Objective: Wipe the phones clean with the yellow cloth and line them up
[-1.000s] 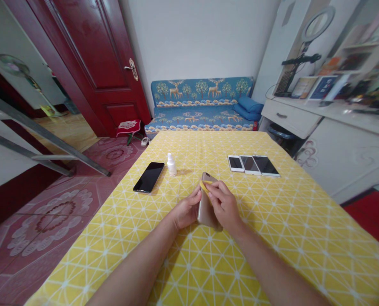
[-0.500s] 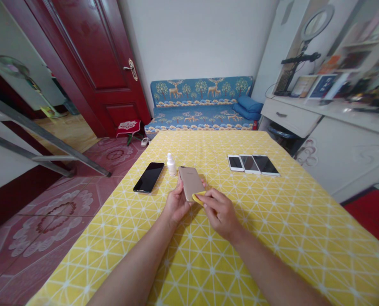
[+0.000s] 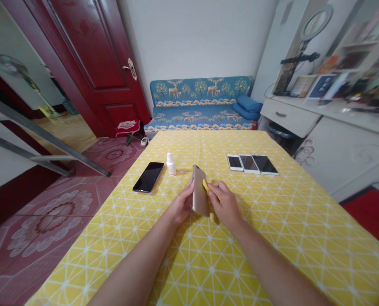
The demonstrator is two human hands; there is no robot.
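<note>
Phone (image 3: 200,199) — slim, gold-backed, round-cornered — leans steeply between the hands (image 3: 183,205).

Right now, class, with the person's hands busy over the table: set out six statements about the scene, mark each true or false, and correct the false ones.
1. The left hand holds the gold phone. True.
2. The right hand holds a yellow pad. True.
3. The gold phone is lying flat. False: it is held tilted up.
4. Three white-framed phones lie side by side. True.
5. The white bottle lies on its side. False: the white bottle stands upright beside the black phone.
6. The sofa is plain red. False: the sofa is blue, patterned with deer and trees.
</note>
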